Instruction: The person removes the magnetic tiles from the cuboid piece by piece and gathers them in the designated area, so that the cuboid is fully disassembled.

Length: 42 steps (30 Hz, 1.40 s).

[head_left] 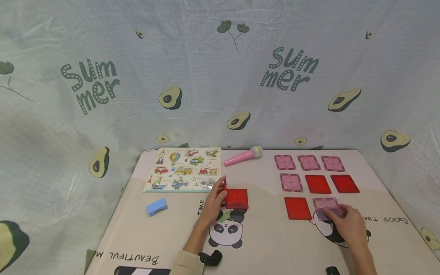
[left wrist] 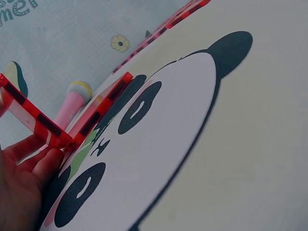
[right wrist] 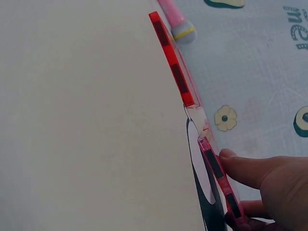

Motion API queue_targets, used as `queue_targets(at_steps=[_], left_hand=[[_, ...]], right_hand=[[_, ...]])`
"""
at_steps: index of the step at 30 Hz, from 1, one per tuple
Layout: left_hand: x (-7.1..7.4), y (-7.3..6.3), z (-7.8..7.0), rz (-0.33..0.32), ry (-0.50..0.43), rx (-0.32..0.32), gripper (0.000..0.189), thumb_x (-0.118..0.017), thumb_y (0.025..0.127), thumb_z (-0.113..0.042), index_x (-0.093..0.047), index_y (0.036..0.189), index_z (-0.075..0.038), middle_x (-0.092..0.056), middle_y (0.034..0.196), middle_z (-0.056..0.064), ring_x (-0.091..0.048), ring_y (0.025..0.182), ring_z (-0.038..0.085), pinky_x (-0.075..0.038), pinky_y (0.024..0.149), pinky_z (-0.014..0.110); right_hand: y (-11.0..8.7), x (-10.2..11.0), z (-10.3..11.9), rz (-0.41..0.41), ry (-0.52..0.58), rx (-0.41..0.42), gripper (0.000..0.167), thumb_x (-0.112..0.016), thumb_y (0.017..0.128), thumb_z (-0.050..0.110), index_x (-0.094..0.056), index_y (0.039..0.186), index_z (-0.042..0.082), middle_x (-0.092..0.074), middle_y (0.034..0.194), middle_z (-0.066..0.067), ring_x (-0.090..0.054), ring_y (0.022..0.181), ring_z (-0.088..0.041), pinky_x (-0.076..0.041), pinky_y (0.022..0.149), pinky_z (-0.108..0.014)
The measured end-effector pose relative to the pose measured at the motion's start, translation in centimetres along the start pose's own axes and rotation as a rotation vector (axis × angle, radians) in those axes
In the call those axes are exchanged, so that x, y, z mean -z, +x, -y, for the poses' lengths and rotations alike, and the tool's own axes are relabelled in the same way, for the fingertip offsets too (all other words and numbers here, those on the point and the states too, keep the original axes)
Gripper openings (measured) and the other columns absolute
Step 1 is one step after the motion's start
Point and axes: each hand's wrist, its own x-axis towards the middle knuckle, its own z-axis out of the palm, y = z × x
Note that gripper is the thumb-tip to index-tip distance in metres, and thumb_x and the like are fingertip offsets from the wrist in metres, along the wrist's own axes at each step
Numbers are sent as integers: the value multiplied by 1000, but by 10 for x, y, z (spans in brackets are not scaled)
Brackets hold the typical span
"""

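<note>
My left hand (head_left: 214, 202) holds a translucent red magnetic tile (left wrist: 36, 115) on edge, standing up from the table. Its lower edge meets the left side of another red tile (head_left: 237, 199), which lies flat above the printed panda. Over on the right, my right hand (head_left: 350, 226) pinches a pink magnetic tile (right wrist: 219, 173) between thumb and fingers. That tile sits at or just above the table, beside a flat red tile (head_left: 297, 208). Part of the pink tile is hidden by the thumb.
More pink tiles (head_left: 284, 162) and red tiles (head_left: 317, 184) lie in rows behind the right hand. A pink toy microphone (head_left: 240, 156) lies at the back. On the left are a picture puzzle board (head_left: 185, 172) and a blue arched block (head_left: 157, 207). A patterned curtain (head_left: 206, 76) hangs behind the table.
</note>
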Motion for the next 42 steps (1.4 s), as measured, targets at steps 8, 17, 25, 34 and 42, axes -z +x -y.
queue_targets(at_steps=[8, 17, 25, 34, 42], left_hand=[[1, 0, 0, 5, -5, 8, 56, -43, 104, -16, -28, 158, -10, -38, 155, 26, -43, 141, 44, -46, 111, 55], [0, -1, -1, 4, -13, 0, 56, -43, 104, -15, -29, 158, -12, -39, 154, 26, -43, 140, 43, -46, 111, 55], [-1, -1, -1, -5, -5, 2, 56, -43, 104, -16, -29, 158, -13, -40, 154, 26, -44, 140, 42, -49, 108, 54], [-1, -1, -1, 0, -29, 8, 56, -43, 104, -16, -29, 158, -14, -38, 154, 26, -42, 141, 43, -47, 110, 55], [-1, -1, -1, -5, -16, 11, 56, -43, 103, -16, -29, 158, -14, -39, 154, 26, -43, 140, 42, -48, 109, 54]], right_hand=[[-1, 0, -2, -5, -20, 67, 67, -72, 92, 31, -50, 129, -20, -50, 119, -38, -46, 107, -48, -51, 94, -62], [-2, 3, 2, -5, -16, 46, 68, -68, 95, 31, -43, 135, -19, -44, 122, -37, -41, 110, -48, -50, 94, -63], [-3, 6, 18, -64, 8, 70, 75, -66, 94, 42, -43, 140, -14, -46, 120, -33, -44, 106, -45, -56, 85, -58], [-2, 6, 40, -111, 54, 195, 77, -72, 90, 43, -47, 139, -11, -51, 122, -32, -47, 107, -45, -60, 74, -56], [-3, 5, 66, -69, 81, 264, 79, -70, 91, 45, -44, 141, -9, -49, 127, -31, -54, 96, -38, -60, 65, -39]])
